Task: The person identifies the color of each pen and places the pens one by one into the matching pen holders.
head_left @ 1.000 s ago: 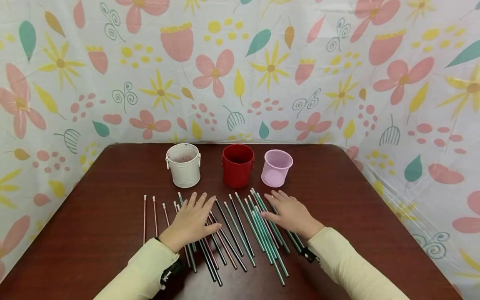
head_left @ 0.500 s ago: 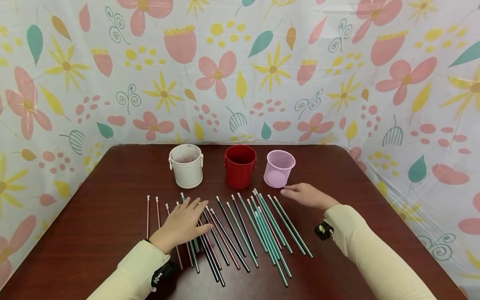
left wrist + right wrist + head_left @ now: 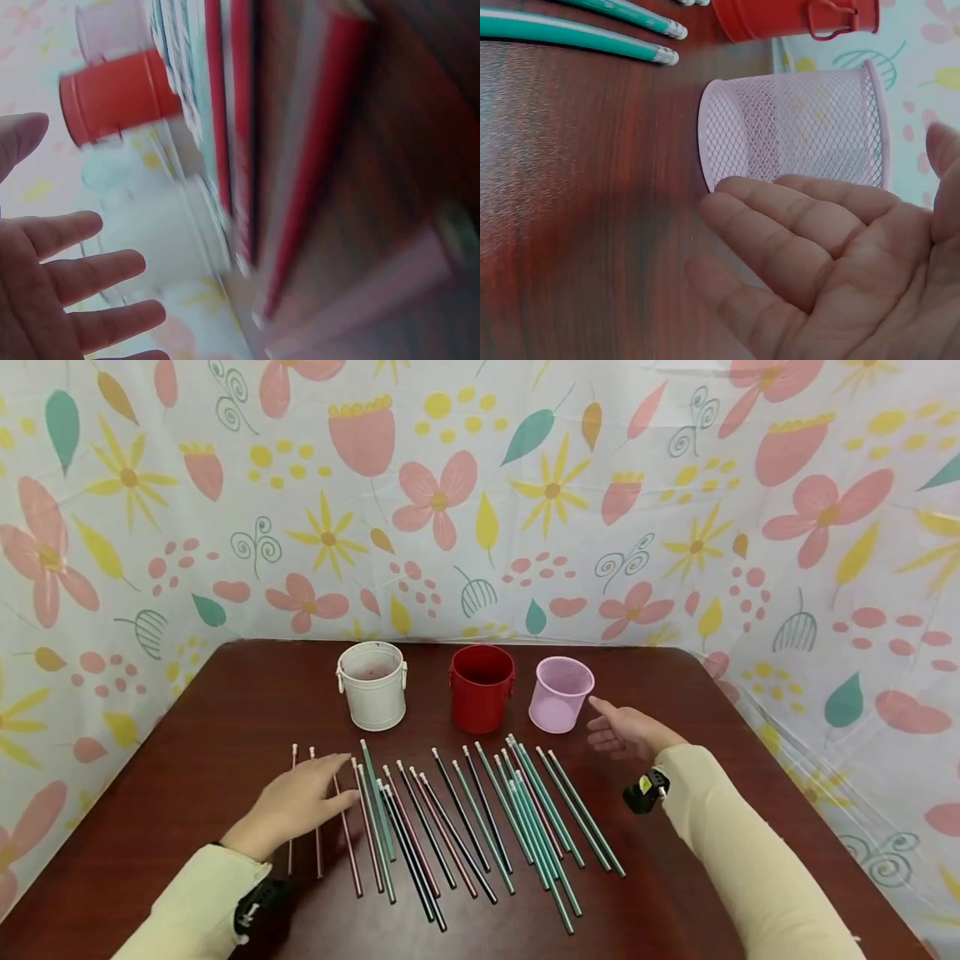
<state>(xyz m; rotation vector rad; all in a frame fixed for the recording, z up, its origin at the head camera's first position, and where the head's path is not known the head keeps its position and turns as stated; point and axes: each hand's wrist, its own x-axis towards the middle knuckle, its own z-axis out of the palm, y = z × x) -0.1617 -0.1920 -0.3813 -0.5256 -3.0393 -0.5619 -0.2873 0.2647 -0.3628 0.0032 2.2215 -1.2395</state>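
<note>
My left hand hovers over the left end of a row of pencils, above several red pencils. In the left wrist view its fingers are spread and hold nothing. Beside the pink mesh cup is my right hand, palm turned inward and fingers loosely extended. The right wrist view has the fingertips close to the cup's wall; I cannot tell whether they touch it. Black pencils lie in the middle of the row, green pencils mostly toward the right, all with white eraser ends facing the containers.
A white bucket and a red bucket, both with side handles, stand left of the pink cup near the back of the brown table. A flower-patterned cloth hangs behind and along the sides.
From over the right-hand pencils, my right hand has moved right and forward to the pink cup. My left hand has shifted left, uncovering pencils in the middle.
</note>
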